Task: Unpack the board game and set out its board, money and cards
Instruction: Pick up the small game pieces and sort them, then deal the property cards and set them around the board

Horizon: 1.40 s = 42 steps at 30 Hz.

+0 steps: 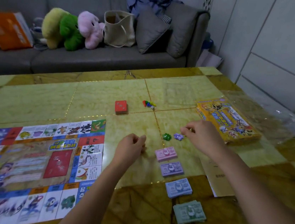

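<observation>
The game board [31, 160] lies unfolded flat on the left of the table. A red card deck [121, 106] sits beyond it, with coloured pawns and a white die [148, 104] to its right. Pink [166, 153], purple [171, 168], blue [178, 187] and green [189, 212] money stacks lie in a row. A green token [166, 137] and a purple token [178, 136] lie above them. My right hand [200, 133] hovers just right of the purple token, fingers curled. My left hand [132, 145] hangs loosely curled, holding nothing visible. The yellow game box [227, 119] lies at the right.
A clear plastic wrapper [272, 116] lies crumpled at the table's right edge, a paper sheet [213, 175] near my right forearm. Behind the table stands a grey sofa [93, 58] with plush toys, a tote bag and cushions.
</observation>
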Motion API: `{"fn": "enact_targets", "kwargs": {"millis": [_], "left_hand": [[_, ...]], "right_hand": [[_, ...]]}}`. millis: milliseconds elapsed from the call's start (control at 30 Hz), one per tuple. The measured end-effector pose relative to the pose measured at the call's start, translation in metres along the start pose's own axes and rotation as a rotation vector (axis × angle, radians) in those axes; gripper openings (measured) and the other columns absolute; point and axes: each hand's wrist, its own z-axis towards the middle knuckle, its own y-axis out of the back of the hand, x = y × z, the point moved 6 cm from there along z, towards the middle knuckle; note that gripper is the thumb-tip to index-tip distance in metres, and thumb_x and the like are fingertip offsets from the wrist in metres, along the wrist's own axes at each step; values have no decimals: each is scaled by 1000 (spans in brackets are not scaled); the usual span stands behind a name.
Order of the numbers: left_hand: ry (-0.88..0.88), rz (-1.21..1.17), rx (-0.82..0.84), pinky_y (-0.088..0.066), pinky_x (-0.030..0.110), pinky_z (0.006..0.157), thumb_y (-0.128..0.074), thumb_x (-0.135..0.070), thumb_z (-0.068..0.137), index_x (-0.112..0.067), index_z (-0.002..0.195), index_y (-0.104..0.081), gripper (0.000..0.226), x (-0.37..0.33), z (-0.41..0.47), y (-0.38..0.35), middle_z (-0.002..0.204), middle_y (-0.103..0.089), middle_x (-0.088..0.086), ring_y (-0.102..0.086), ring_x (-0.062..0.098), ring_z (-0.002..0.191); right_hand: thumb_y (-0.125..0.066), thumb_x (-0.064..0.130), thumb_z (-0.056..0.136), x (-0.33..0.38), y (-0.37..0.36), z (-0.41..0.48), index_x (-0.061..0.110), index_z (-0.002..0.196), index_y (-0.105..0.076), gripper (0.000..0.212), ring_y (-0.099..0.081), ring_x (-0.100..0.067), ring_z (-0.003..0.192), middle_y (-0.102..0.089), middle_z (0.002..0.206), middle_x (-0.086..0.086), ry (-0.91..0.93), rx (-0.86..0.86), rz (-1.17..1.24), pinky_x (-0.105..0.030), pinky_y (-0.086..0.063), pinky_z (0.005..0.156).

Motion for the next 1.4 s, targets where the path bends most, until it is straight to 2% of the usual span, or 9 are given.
{"fn": "enact_targets", "kwargs": {"millis": [200,433,533,633,733,833,900,1133,1400], "left_hand": [[-179,456,123,-41,26,66,-58,-31,92,-17,88,-61,15,7,-41,35,85,-64,-3,-58,14,82],[-216,689,289,-40,21,84,-54,-27,94,-15,113,-67,26,20,-67,66,117,-65,1,-58,16,107],[-230,776,373,-33,36,109,-54,-31,95,-19,114,-67,27,24,-68,69,124,-62,-1,-55,18,115],[-228,789,435,-26,41,113,-54,-31,95,-21,117,-65,27,25,-64,72,128,-59,0,-51,19,120],[-228,704,344,-38,36,104,-54,-31,95,-19,121,-62,29,19,-52,89,129,-58,3,-56,20,113],[-177,628,234,-52,32,83,-56,-27,95,-16,125,-58,32,22,-32,118,131,-57,6,-63,23,101],[-149,660,224,-51,30,82,-56,-26,95,-16,127,-58,34,29,-19,134,130,-59,7,-65,22,98],[-126,721,206,-51,30,80,-52,-23,96,-13,108,-69,22,46,9,149,108,-70,5,-63,17,94],[-116,720,223,-45,24,71,-51,-23,97,-14,113,-68,25,47,12,146,112,-69,3,-60,13,90]], "right_hand": [[-58,36,93,30,0,-30,10,76,-71,33,-42,-5,48,-45,48,5,33,36,93,-27,-26,49],[-69,22,86,59,-19,-45,17,91,-69,7,-57,-3,71,-67,83,5,13,145,223,-7,-36,55],[-71,17,83,75,-35,-37,10,93,-68,12,-57,-12,76,-66,89,-2,9,203,188,-19,-39,59],[-69,19,85,98,-50,-19,8,88,-65,12,-54,-14,77,-61,83,0,-13,243,170,-22,-37,56],[-69,23,86,119,-71,9,11,93,-62,15,-56,-16,86,-62,92,0,-20,276,169,-26,-40,66],[-69,26,85,136,-93,38,12,121,-58,40,-56,-21,111,-58,125,-6,-10,308,134,-29,-42,85],[-69,25,86,150,-107,60,13,137,-46,56,-51,-24,120,-48,138,-8,29,324,79,-29,-41,89],[-64,20,87,177,-148,144,15,141,-42,59,-50,-27,120,-48,138,-11,90,459,-99,-29,-42,88],[-58,75,71,169,-182,154,37,151,-9,101,-19,-35,143,-4,159,-6,153,681,-395,-54,-29,111]]}}
